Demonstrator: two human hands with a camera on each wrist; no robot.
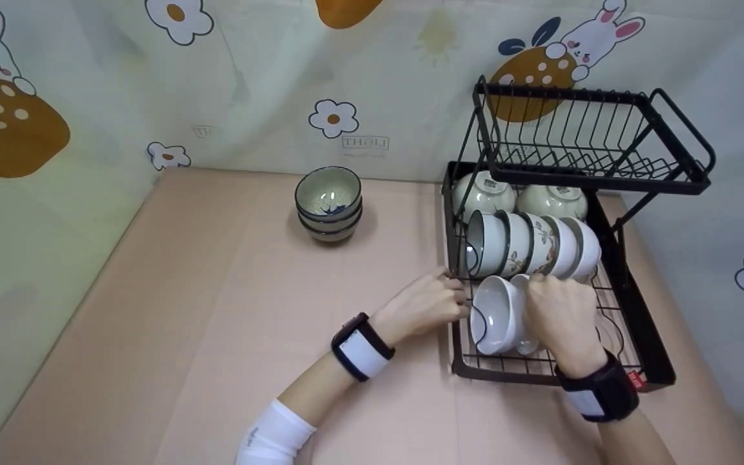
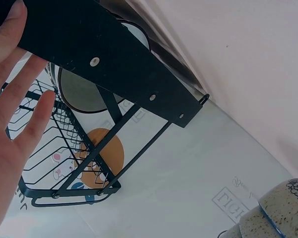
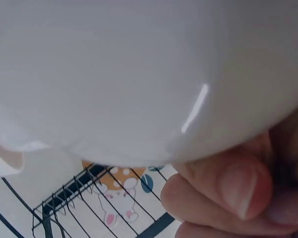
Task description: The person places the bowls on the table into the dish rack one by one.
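A two-tier black dish rack (image 1: 630,284) stands at the right of the table. My left hand (image 1: 427,300) grips its left edge; in the left wrist view the thumb lies on the black side panel (image 2: 114,64) and some fingers pass behind it. My right hand (image 1: 562,316) holds a white bowl (image 1: 522,316) at the front of the lower tier; its curled fingers (image 3: 213,198) are against the glossy white side (image 3: 114,84). Another white bowl (image 1: 493,315) stands on edge just left of it. My right hand hides part of the held bowl.
Several bowls (image 1: 488,242) stand on edge in the middle row, some flower-patterned. Two upturned bowls (image 1: 485,194) sit behind them, under the upper tier (image 1: 578,171). A stack of three speckled bowls (image 1: 328,194) stands left of the rack near the wall.
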